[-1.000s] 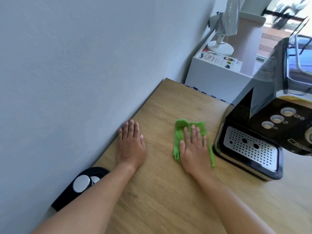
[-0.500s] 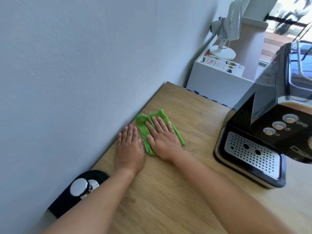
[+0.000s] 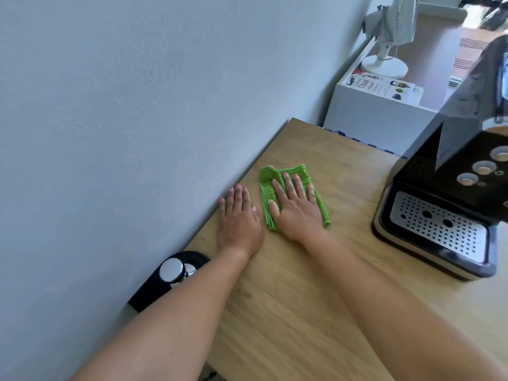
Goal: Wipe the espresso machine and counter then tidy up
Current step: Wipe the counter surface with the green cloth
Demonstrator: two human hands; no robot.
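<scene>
A folded green cloth (image 3: 266, 182) lies on the wooden counter (image 3: 316, 292) near the wall. My right hand (image 3: 295, 206) presses flat on it with fingers spread. My left hand (image 3: 238, 215) rests flat on the bare wood just left of the cloth, beside the wall, holding nothing. The black espresso machine (image 3: 450, 166) stands at the right, its perforated steel drip tray (image 3: 437, 229) facing me, well apart from both hands.
A black base with a shiny chrome knob (image 3: 171, 270) sits at the counter's near left edge by my left forearm. Beyond the counter's far edge stands a white cabinet (image 3: 371, 116) carrying a leaflet and a white fan (image 3: 390, 28). The grey wall runs along the left.
My right hand slid the green cloth from near the espresso machine left toward the wall, then slightly back right and away from me. My left hand stayed flat in place.
</scene>
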